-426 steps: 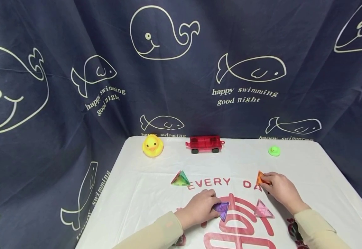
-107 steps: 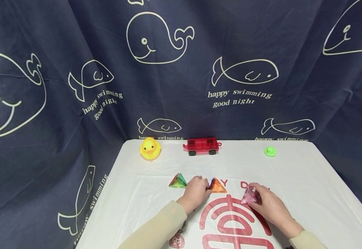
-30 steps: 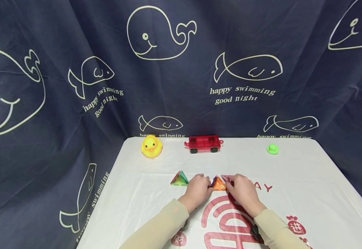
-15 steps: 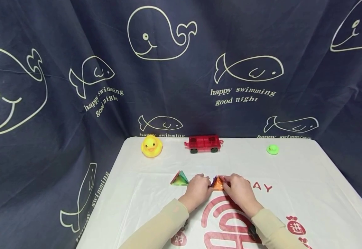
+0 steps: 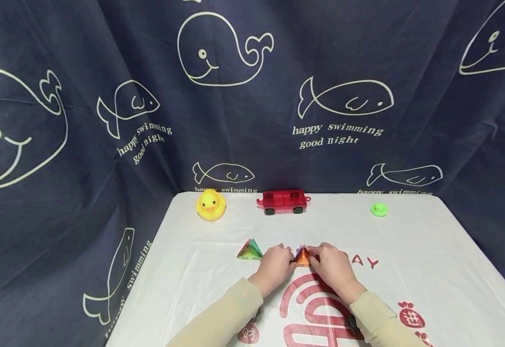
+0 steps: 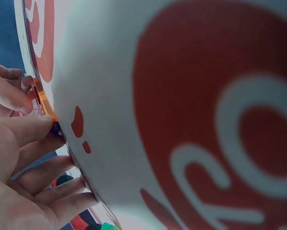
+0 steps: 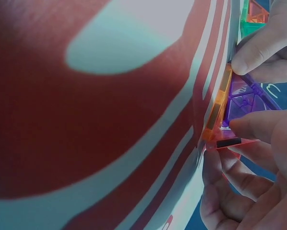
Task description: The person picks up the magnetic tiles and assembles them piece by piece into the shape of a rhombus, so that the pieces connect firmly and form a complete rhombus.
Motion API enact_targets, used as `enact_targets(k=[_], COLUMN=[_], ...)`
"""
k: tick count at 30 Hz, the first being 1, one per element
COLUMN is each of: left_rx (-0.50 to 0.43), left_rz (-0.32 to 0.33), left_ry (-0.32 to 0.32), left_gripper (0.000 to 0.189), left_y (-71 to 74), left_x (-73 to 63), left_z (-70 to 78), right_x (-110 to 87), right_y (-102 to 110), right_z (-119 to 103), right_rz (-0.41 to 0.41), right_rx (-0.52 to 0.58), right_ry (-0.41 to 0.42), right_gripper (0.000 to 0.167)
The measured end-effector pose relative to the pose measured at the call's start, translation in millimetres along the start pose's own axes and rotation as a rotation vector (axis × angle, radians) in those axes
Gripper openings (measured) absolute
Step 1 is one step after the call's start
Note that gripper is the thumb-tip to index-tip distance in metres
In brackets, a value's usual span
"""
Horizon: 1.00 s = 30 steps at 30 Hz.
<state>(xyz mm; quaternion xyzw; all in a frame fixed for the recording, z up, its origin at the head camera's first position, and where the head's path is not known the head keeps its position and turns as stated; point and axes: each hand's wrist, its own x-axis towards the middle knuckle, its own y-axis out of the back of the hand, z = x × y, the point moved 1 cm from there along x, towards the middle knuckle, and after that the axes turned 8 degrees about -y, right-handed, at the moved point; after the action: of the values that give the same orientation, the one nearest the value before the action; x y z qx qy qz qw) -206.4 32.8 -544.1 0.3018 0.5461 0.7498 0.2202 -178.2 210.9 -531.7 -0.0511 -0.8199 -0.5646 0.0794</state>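
Observation:
Two translucent magnetic triangle tiles, a purple tile (image 7: pixel 246 100) and an orange tile (image 5: pixel 303 261), lean together on the table, their edges meeting. At their left side my left hand (image 5: pixel 274 265) pinches the purple tile's lower corner between thumb and fingers. My right hand (image 5: pixel 334 267) pinches a pink triangle tile (image 7: pixel 228 143) against the right side of the orange one. The pink tile is mostly hidden by fingers in the head view. Just left of my left hand stands a small pyramid (image 5: pixel 250 250) of red, green and yellow-green tiles.
Along the table's back edge sit a yellow rubber duck (image 5: pixel 211 205), a red toy wagon chassis (image 5: pixel 283 201) with black wheels, and a small green duck (image 5: pixel 379 209). A dark blue whale-print curtain (image 5: pixel 235 120) hangs behind. The white tablecloth (image 5: pixel 209 289) bears red print.
Earlier the purple and orange tiles were held apart and the pink one lay on the table. My right hand has since brought the pink tile left against the joined pair and tilted it inward.

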Motion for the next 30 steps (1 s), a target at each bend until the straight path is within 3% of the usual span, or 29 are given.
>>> enact_targets(k=[13, 17, 23, 30], left_rx=[0.019, -0.019, -0.052, -0.039], left_rz=[0.02, 0.023, -0.013, -0.06], left_ry=[-0.028, -0.026, -0.025, -0.102], left_gripper=[0.009, 0.009, 0.012, 0.011], left_y=[-3.3, -3.0, -0.3, 4.8], left_x=[-5.3, -6.1, -5.9, -6.0], left_z=[-0.3, -2.0, -9.4, -16.7], right_x=[-3.0, -2.3, -3.0, -5.9], right_y=[-2, -3, -1, 7], right_z=[-1, 0, 0, 4], right_rz=[0.001, -0.003, -0.072, -0.143], right_rx=[-0.037, -0.024, 0.041, 0.088], right_ry=[0.023, 0.023, -0.005, 0.002], right_gripper=[0.025, 0.026, 0.035, 0.045])
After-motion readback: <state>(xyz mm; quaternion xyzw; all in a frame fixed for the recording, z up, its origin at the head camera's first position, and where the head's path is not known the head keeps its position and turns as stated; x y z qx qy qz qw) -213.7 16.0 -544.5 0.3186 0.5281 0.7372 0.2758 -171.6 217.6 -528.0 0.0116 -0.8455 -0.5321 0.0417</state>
